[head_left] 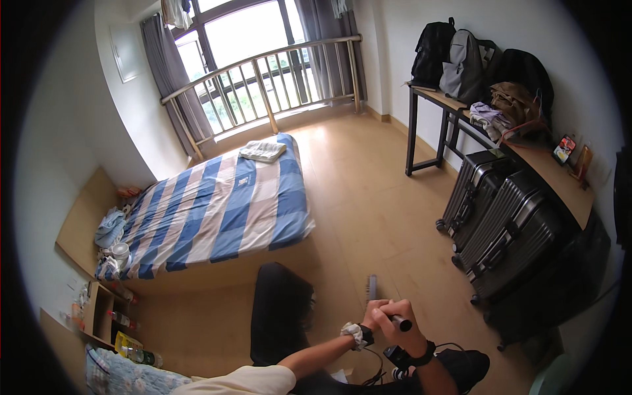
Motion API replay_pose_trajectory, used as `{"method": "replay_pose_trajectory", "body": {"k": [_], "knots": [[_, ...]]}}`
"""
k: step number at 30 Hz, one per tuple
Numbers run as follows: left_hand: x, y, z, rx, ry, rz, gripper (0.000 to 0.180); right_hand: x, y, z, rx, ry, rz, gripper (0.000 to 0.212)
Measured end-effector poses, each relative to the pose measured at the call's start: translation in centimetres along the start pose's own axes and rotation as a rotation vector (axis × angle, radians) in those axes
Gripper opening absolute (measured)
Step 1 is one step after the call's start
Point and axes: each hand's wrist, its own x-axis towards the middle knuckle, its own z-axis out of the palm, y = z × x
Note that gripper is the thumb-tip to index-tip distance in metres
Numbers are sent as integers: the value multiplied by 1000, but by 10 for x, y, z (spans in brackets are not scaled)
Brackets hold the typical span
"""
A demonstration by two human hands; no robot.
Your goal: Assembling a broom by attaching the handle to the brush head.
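Note:
My left hand (374,316) and my right hand (400,311) are closed together around a pole-like handle (401,323), whose dark round end points up toward me. Just beyond the fingers shows a narrow grey head with a bristly-looking edge (372,288), low against the floor. It seems to belong to the same pole, but my hands hide the stretch between. On my left wrist sit a white scrunchie (353,334) and a dark band; a black band (423,353) circles the right. Below the hands lies a small black device (396,356) with a cord.
Left is a bed (224,204) with checked bedding and a folded white cloth (263,151). Black suitcases (513,230) stand at right beside a narrow table (559,178) bearing backpacks (461,66) and a phone (564,149). A low shelf (100,309) with bottles is lower left. Wooden floor (368,191) lies between.

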Motion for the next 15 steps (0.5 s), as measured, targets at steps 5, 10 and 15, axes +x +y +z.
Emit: {"method": "replay_pose_trajectory", "body": {"k": [5,10,15], "knots": [[5,-44,-5,268,168,7,19,11,15,5,99,116,230,33],[-27,-63,34,-260,66,-131,19,11,9,17,-114,81,240,32],[-59,-48,29,-535,-10,-263,19,8,4,13,-173,-13,228,31]]}}
